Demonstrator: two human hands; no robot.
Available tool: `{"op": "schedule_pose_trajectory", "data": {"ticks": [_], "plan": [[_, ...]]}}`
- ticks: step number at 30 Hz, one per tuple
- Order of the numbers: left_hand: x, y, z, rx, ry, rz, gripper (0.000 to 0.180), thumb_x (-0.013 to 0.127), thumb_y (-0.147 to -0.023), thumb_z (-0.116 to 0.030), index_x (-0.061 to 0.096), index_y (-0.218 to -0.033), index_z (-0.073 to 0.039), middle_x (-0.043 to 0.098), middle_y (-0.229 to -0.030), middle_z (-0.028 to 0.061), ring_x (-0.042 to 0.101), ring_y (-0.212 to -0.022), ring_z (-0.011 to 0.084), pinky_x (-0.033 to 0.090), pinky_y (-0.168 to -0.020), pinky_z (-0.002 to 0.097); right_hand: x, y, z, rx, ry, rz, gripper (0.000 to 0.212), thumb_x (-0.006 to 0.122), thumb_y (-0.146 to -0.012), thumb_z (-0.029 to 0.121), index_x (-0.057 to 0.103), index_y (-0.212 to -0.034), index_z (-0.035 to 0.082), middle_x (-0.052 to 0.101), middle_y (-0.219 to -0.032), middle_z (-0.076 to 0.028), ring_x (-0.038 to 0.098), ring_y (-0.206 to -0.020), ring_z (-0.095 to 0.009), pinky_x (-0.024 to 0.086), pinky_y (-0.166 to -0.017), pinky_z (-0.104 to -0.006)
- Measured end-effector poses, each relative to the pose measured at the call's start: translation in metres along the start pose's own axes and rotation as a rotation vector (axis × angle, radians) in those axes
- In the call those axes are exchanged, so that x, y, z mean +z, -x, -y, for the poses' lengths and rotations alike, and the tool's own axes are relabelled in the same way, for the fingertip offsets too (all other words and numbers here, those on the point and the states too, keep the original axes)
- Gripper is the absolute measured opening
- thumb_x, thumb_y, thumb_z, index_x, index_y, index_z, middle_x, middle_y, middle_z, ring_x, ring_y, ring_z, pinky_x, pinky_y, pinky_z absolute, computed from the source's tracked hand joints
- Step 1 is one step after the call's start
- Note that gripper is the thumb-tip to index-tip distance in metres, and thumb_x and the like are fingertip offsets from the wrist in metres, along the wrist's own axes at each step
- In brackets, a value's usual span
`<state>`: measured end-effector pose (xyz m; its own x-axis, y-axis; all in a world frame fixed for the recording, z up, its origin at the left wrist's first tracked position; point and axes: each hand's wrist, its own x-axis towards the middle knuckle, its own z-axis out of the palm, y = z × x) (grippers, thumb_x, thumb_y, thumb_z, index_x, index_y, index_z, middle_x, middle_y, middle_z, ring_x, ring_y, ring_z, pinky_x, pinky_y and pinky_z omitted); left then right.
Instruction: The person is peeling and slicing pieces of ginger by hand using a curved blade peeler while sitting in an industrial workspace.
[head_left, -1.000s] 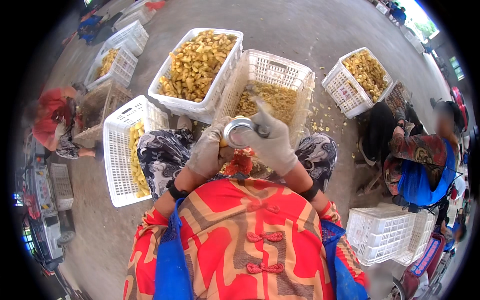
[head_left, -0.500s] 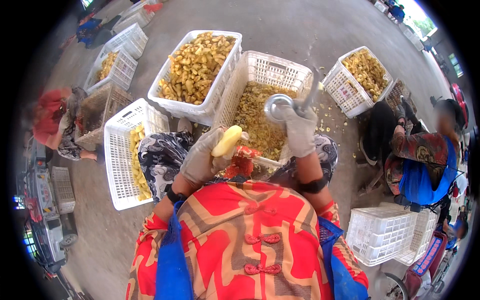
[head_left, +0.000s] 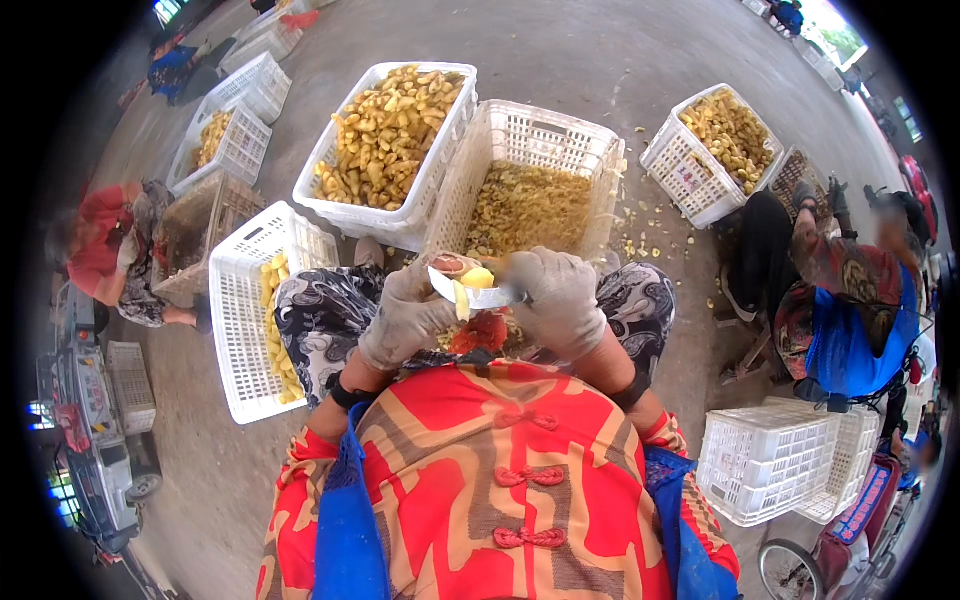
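Observation:
My gloved left hand [head_left: 405, 318] is closed round a pale yellow root vegetable [head_left: 479, 278], held over my lap. Against it lies the curved metal blade of a knife [head_left: 490, 298], gripped in my gloved right hand [head_left: 562, 302]; its handle is hidden by the fingers. A yellow strip [head_left: 461, 301] hangs at the blade's left end. Just beyond my hands stands a white slatted crate [head_left: 520, 125] with a layer of yellow-brown peelings [head_left: 530, 208]. Smooth pale yellow pieces [head_left: 275, 300] lie in another white crate [head_left: 235, 330] by my left knee.
A white crate [head_left: 320, 200], heaped with brownish-yellow roots [head_left: 395, 130], stands at front left. Another full crate [head_left: 690, 190] is to the right, near a seated person [head_left: 850, 330]. Empty crates [head_left: 770, 460] sit at lower right. Someone in red [head_left: 105, 240] works at left.
My right hand has come down and left with the knife, from over the peelings crate to the root vegetable. My left hand has turned the vegetable toward the blade.

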<state>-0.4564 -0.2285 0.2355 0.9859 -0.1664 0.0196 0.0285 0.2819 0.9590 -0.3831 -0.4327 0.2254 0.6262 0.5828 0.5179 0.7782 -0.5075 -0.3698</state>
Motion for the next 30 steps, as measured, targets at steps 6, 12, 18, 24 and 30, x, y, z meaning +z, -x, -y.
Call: {"op": "schedule_pose_trajectory", "data": {"ticks": [6,12,18,24,30], "plan": [[0.006,-0.001,-0.009,0.021,-0.029,-0.02,0.04,0.072,-0.076,0.005,0.057,-0.113,-0.002,0.06,-0.116,0.0113,0.059,-0.106,0.0195,0.047,-0.094,0.0333,0.0,-0.001,0.001,0.015,-0.035,0.045,0.019,0.064,-0.074,0.023,0.055,-0.082,0.009,0.059,-0.075,-0.01,0.061,-0.068,-0.031,0.047,-0.059,-0.0414],[0.009,0.002,-0.013,-0.011,0.024,-0.093,0.051,0.071,-0.068,0.005,0.055,-0.116,-0.003,0.062,-0.114,0.0125,0.058,-0.106,0.021,0.048,-0.091,0.0312,0.024,0.01,-0.028,0.748,-0.768,0.022,0.017,0.069,-0.081,0.017,0.057,-0.077,0.005,0.061,-0.068,-0.003,0.058,-0.059,-0.015,0.045,-0.052,-0.0291],[0.012,-0.009,-0.009,0.058,0.016,-0.23,0.036,0.067,-0.077,0.003,0.052,-0.11,-0.001,0.061,-0.111,0.0111,0.058,-0.104,0.0168,0.046,-0.092,0.0298,0.012,0.003,-0.01,0.919,-1.151,0.185,0.011,0.069,-0.083,0.011,0.062,-0.085,0.003,0.059,-0.071,0.002,0.052,-0.059,-0.004,0.043,-0.051,-0.0212],[0.008,-0.01,-0.006,-0.026,-0.196,-0.335,0.03,0.07,-0.08,-0.001,0.052,-0.105,-0.001,0.061,-0.098,0.0033,0.055,-0.086,0.0075,0.046,-0.075,0.0223,0.007,0.004,0.001,0.637,-0.782,0.177,0.011,0.067,-0.084,0.014,0.062,-0.086,0.004,0.061,-0.073,-0.003,0.058,-0.067,-0.01,0.047,-0.06,-0.025],[0.01,-0.012,-0.008,-0.103,-0.109,-0.293,0.026,0.068,-0.081,-0.006,0.055,-0.102,-0.002,0.061,-0.09,0.0012,0.054,-0.079,0.0049,0.044,-0.066,0.0188,0.012,-0.004,0.003,0.142,-0.068,0.059,0.012,0.063,-0.081,0.019,0.059,-0.085,0.008,0.062,-0.073,-0.013,0.063,-0.068,-0.031,0.049,-0.059,-0.0403]]}}
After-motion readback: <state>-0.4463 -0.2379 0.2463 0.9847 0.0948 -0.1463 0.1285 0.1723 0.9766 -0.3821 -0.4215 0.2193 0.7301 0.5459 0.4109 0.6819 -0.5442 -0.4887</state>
